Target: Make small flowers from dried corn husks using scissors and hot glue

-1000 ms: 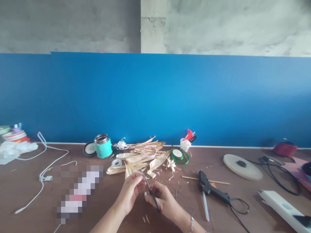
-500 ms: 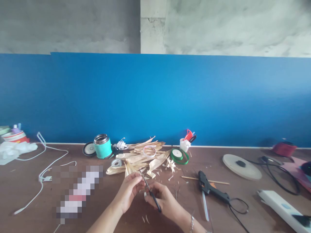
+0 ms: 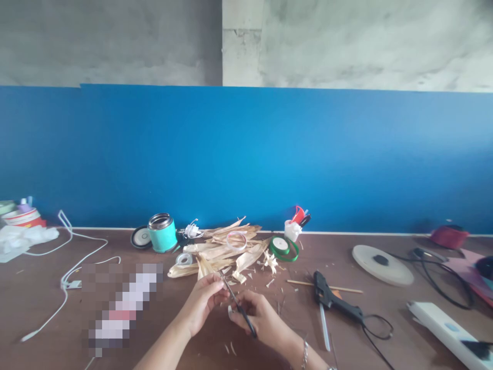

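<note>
My right hand (image 3: 259,314) is closed around a slim tool, apparently scissors (image 3: 243,316) seen edge-on, with a dark handle and a thin metal blade. The blade points up and to the left, its tip close to my left fingertips. My left hand (image 3: 206,303) is closed in a pinch; whatever lies between its fingers is too small to make out. Just beyond the hands lies a pile of dried corn husks (image 3: 250,254), with a pale husk flower (image 3: 270,262) at its right side. Thin husk scraps (image 3: 230,348) are scattered below my hands.
A black glue gun (image 3: 335,300) and a wooden stick (image 3: 348,290) lie to the right. Behind stand a turquoise jar (image 3: 163,237), a green ribbon spool (image 3: 283,248) and a white cup (image 3: 292,231). A power strip (image 3: 442,329) is far right; white cables (image 3: 87,252) run at left.
Both hands keep almost the same place and grip. The tool's blade tip has shifted very slightly near my left fingertips.
</note>
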`<action>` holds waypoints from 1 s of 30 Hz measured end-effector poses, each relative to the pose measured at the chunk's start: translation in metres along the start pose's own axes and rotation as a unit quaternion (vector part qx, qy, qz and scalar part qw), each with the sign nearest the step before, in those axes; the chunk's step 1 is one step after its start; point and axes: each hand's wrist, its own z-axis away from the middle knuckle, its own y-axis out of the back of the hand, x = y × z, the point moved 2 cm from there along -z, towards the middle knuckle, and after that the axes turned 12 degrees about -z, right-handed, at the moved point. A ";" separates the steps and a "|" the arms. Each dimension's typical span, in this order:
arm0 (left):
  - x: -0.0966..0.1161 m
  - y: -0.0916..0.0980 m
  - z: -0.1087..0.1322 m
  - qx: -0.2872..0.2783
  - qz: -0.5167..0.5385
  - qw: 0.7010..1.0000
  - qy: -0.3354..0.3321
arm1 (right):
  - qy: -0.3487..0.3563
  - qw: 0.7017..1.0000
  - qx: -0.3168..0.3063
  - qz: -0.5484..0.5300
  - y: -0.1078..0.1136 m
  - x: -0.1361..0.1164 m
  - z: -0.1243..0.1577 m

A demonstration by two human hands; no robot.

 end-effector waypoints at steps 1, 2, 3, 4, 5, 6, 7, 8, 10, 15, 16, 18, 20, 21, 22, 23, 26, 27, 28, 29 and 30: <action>0.000 0.000 0.000 -0.005 -0.002 1.000 0.000 | 0.000 1.000 -0.001 0.007 0.001 -0.001 0.000; 0.000 0.001 0.000 -0.011 -0.004 1.000 0.000 | 0.000 1.000 -0.003 0.015 0.001 -0.002 0.000; 0.000 0.002 0.000 -0.018 -0.007 1.000 0.001 | 0.001 1.000 -0.006 0.023 0.002 -0.003 0.000; 0.000 0.002 0.000 -0.023 -0.010 1.000 0.002 | 0.001 0.999 -0.011 0.031 0.002 -0.005 0.001; 0.001 0.003 0.000 -0.027 -0.013 1.000 0.004 | -0.002 0.999 -0.014 0.038 0.003 -0.007 0.002; 0.001 0.004 0.000 -0.029 -0.017 0.999 0.008 | -0.007 0.999 -0.018 0.044 0.003 -0.009 0.002; 0.001 0.005 0.000 -0.029 -0.020 0.999 0.012 | -0.012 0.999 -0.019 0.050 0.004 -0.011 0.003; 0.001 0.006 0.000 -0.029 -0.022 0.999 0.016 | -0.017 0.998 -0.020 0.055 0.004 -0.013 0.003; 0.003 0.008 0.000 -0.020 -0.025 0.999 0.021 | -0.026 0.997 -0.006 0.069 0.008 -0.016 0.003; 0.007 0.017 -0.005 0.073 -0.055 0.996 0.001 | 0.007 0.960 0.147 0.238 0.033 -0.020 -0.002; 0.008 0.019 -0.006 0.099 -0.065 0.993 -0.008 | 0.002 0.945 0.171 0.277 0.039 -0.020 -0.001; 0.010 0.023 -0.007 0.148 -0.096 0.984 -0.031 | -0.020 0.916 0.193 0.352 0.049 -0.021 0.000; 0.011 0.023 -0.007 0.174 -0.146 0.972 -0.051 | -0.038 0.889 0.198 0.411 0.055 -0.022 0.002; 0.011 0.022 -0.007 0.174 -0.180 0.967 -0.054 | -0.046 0.878 0.201 0.433 0.057 -0.023 0.003; 0.009 0.021 -0.008 0.164 -0.217 0.961 -0.052 | -0.054 0.867 0.205 0.450 0.059 -0.024 0.004; 0.006 0.018 -0.008 0.145 -0.255 0.955 -0.046 | -0.065 0.858 0.209 0.464 0.059 -0.025 0.005; -0.008 0.012 -0.010 0.079 -0.348 0.934 -0.025 | -0.101 0.841 0.208 0.488 0.060 -0.028 0.006; -0.013 0.011 -0.011 0.067 -0.370 0.926 -0.018 | -0.110 0.839 0.207 0.490 0.060 -0.029 0.006; -0.018 0.010 -0.012 0.055 -0.389 0.919 -0.016 | -0.116 0.839 0.206 0.490 0.060 -0.029 0.006; -0.023 0.010 -0.013 0.044 -0.413 0.909 -0.017 | -0.118 0.839 0.207 0.490 0.060 -0.029 0.006; -0.025 0.011 -0.013 0.036 -0.439 0.898 -0.021 | -0.116 0.838 0.210 0.489 0.060 -0.029 0.006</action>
